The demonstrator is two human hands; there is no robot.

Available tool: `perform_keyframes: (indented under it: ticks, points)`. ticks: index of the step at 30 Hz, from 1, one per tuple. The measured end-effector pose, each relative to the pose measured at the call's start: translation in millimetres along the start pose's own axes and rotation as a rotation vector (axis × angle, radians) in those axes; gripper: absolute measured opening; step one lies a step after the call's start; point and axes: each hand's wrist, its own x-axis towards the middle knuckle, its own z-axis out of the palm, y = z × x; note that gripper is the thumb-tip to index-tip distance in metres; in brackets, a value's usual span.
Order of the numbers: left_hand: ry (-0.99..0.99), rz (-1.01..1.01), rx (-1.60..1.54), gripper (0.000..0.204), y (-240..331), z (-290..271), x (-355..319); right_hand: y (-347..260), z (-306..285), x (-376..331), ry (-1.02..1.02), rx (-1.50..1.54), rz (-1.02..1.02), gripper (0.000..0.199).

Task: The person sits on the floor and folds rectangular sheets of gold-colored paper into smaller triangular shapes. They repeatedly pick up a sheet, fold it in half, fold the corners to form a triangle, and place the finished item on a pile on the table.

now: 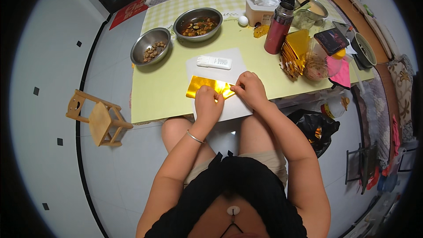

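Observation:
A shiny gold foil paper (203, 85) lies on a white sheet (211, 67) near the front edge of the yellow-green table (163, 92). My left hand (208, 103) presses down on the gold paper's near edge, a bangle on its wrist. My right hand (250, 89) pinches the paper's right end, fingers closed on a fold. Both hands touch the same sheet and almost meet. A white remote (214, 62) rests on the white sheet just beyond the gold paper.
Two steel bowls (150, 45) (198, 23) with food stand at the back left. A red flask (278, 28), a tissue box (260, 11), a stack of gold papers (294, 50) and a phone (331, 40) sit right. A wooden stool (98, 119) stands on the floor left.

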Motion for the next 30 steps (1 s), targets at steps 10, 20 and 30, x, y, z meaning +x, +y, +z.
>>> perform_keyframes:
  ticks: [10, 20, 30]
  points:
    - [-0.019, 0.006, 0.082, 0.018, 2, 4, 5, -5, 7, -5, 0.118, -0.167, -0.203, 0.028]
    - [-0.093, -0.062, 0.051, 0.025, 1, 2, 5, -14, 26, -40, -0.265, -0.306, -0.344, 0.085]
    - [-0.177, 0.263, 0.131, 0.033, -19, -47, -1, -19, 9, -37, -0.417, -0.323, -0.411, 0.099]
